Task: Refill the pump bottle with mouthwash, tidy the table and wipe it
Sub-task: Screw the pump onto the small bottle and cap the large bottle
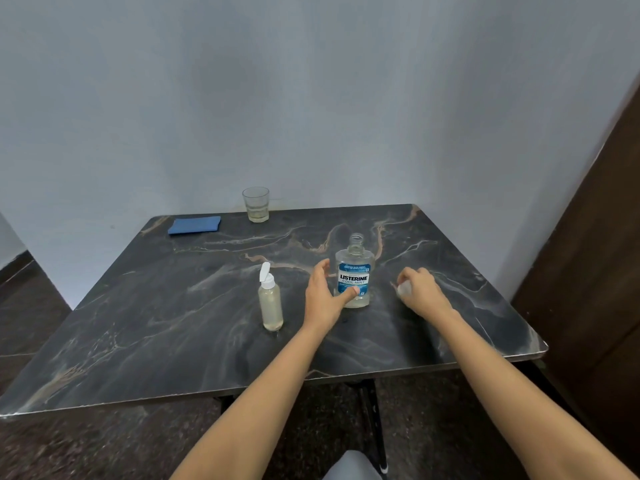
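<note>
A clear mouthwash bottle (354,271) with a blue label stands upright and uncapped near the middle of the dark marble table (173,323). My left hand (327,296) curls round its left side, thumb on the label. To the bottle's right, my right hand (420,291) rests on the table and grips a small clear cap (403,289). Left of my left hand stands a slim clear pump bottle (270,301) with a white pump top and pale liquid inside. A folded blue cloth (194,225) lies at the far left corner.
A clear drinking glass (256,204) with a little pale liquid stands at the table's far edge by the grey wall. A dark wooden door or panel (595,237) rises on the right. The table's near edge runs across the lower view above dark floor.
</note>
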Demonstrator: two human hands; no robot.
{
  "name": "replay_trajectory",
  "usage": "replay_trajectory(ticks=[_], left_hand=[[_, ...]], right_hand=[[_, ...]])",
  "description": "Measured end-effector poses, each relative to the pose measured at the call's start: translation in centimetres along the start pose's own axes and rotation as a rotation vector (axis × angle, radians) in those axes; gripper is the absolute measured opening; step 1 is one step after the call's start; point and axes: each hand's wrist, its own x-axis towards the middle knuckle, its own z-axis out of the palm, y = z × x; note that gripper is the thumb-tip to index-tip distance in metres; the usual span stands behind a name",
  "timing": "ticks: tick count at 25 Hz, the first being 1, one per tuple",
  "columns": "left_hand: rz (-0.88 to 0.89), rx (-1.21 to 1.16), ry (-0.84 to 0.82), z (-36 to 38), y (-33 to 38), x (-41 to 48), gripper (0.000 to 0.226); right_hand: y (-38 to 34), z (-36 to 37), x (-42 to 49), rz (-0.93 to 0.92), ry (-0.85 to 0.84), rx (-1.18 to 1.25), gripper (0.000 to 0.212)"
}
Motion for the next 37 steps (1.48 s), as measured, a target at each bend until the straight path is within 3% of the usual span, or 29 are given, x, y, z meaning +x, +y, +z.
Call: replay_trajectory(ticks=[3, 6, 8, 16, 37], left_hand=[[0.007, -0.070, -0.066, 0.3, 0.9, 1.4, 0.074], [-0.012, -0.112, -0.109, 0.5, 1.7, 2.0, 0.059], [-0.015, -0.119, -0.101, 0.9, 1.7, 2.1, 0.046], [0.010, -0.072, -0.116, 0.9, 0.9, 2.1, 0.035], [0.002, -0.033, -0.132, 0.7, 1.2, 2.0, 0.035]], right_hand=[[-1.6, -2.5, -0.1, 0.004, 0.150, 0.358, 0.019], [-4.8, -5.9, 0.0, -0.103, 0.098, 0.796, 0.019], [-7.2, -7.3, 0.1, -0.222, 0.066, 0.928, 0.017], [-10.1, -5.4, 0.3, -0.427, -0.081, 0.794, 0.020], [-9.2, -5.3, -0.8, -0.453, -0.130, 0.687, 0.031]])
